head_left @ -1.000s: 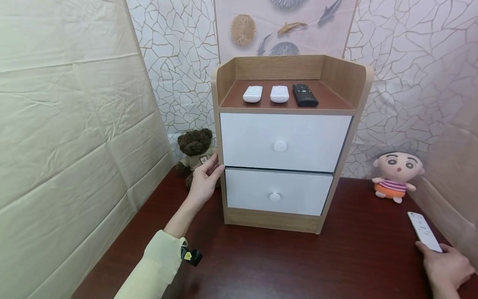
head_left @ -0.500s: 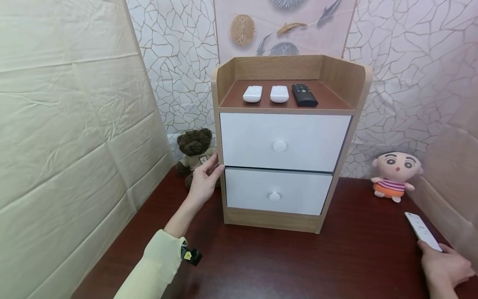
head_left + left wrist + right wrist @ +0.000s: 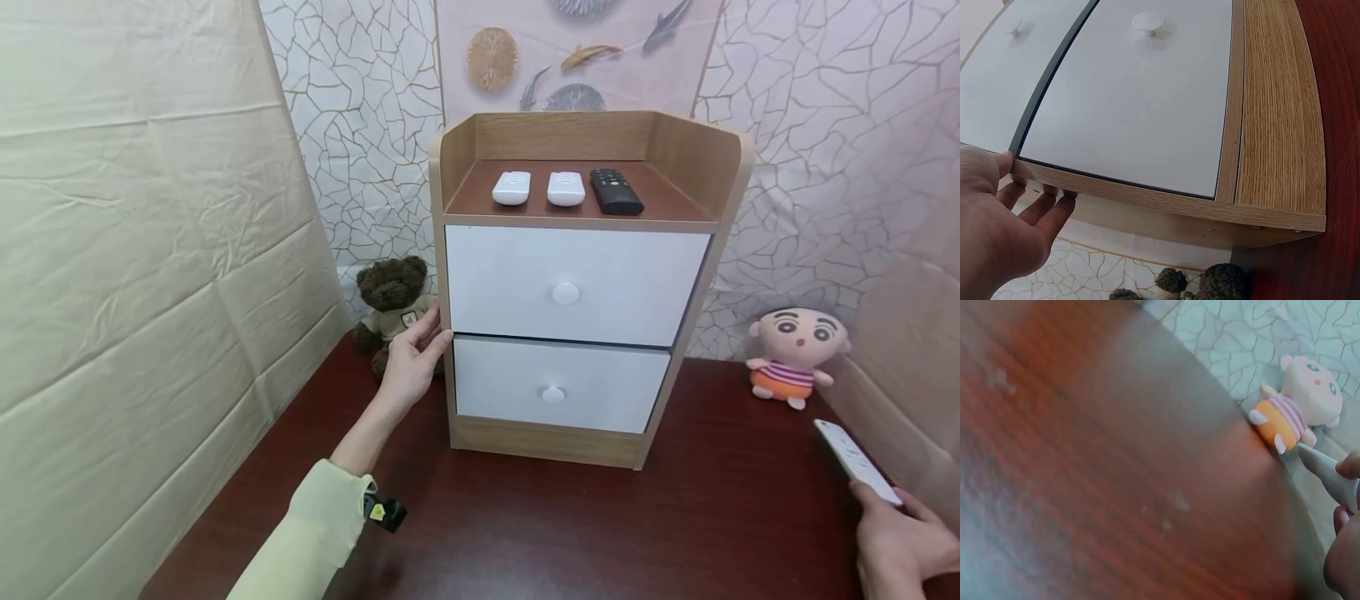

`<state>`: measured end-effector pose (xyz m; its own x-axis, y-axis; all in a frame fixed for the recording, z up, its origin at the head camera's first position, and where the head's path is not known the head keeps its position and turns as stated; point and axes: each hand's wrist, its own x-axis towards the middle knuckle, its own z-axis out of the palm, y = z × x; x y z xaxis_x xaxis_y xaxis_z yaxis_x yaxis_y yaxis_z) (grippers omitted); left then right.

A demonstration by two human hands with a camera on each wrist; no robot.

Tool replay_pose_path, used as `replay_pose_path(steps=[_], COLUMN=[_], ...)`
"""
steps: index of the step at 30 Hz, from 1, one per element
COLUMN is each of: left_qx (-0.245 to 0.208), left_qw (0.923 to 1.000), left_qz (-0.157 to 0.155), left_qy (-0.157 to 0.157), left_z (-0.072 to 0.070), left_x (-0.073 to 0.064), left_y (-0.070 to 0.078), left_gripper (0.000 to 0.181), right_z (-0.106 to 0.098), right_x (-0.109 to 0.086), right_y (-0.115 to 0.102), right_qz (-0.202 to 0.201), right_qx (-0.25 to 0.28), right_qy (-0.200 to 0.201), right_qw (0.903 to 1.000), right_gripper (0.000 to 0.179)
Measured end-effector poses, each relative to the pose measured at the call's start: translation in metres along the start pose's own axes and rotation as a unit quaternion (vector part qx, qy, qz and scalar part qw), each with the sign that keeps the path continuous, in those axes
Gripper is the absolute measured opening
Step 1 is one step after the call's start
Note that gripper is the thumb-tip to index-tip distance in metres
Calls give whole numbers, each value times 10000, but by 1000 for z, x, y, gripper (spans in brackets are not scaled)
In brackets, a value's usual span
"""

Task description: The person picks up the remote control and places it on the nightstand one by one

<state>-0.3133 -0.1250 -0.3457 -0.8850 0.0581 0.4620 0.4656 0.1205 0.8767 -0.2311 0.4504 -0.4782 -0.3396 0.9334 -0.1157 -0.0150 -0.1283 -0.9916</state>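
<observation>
In the head view, my left hand [image 3: 411, 362] rests on the left edge of a wooden cabinet [image 3: 547, 439]. Its thumb touches the front edge while the fingertips lie against the side panel, as the left wrist view shows. At the far right, my right hand [image 3: 903, 542] holds a white remote control [image 3: 855, 462] above the dark red table, pointing away from me. Part of that hand is cut off by the frame. On the cabinet's top shelf lie a white remote [image 3: 512, 188], a second white remote [image 3: 566, 189] and a black remote [image 3: 616, 192], side by side.
The cabinet has an upper drawer [image 3: 510, 275] and a lower drawer [image 3: 502, 375], both closed with round white knobs. Behind its left side sits a brown teddy bear [image 3: 392, 287]. A plush doll [image 3: 798, 354] sits at the back right of the table [image 3: 525, 533], near the draped side wall.
The right hand and its remote have shifted slightly right, with a small turn of the remote. My left hand keeps its place on the cabinet edge. The head view has moved a little.
</observation>
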Motion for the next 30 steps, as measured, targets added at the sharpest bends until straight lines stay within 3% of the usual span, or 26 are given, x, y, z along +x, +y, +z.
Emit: replay_pose_path(steps=[6, 11, 18, 30], left_qx=[20, 3, -23, 24], left_qw=[10000, 10000, 9999, 9999], left_qz=[-3, -81, -113, -100], left_qy=[-42, -4, -5, 33], left_z=[0, 0, 0, 1], left_x=[0, -1, 0, -1], left_y=[0, 0, 0, 1], left_gripper=[56, 56, 56, 56], right_z=[-1, -2, -1, 6], right_x=[-4, -14, -31, -65], right_y=[-15, -28, -49, -93], right_qz=[-5, -53, -403, -686], right_qx=[827, 1169, 1916, 2303], right_qy=[-252, -492, -1123, -1771], right_qw=[9963, 9919, 9742, 9544], right_gripper=[37, 37, 36, 33])
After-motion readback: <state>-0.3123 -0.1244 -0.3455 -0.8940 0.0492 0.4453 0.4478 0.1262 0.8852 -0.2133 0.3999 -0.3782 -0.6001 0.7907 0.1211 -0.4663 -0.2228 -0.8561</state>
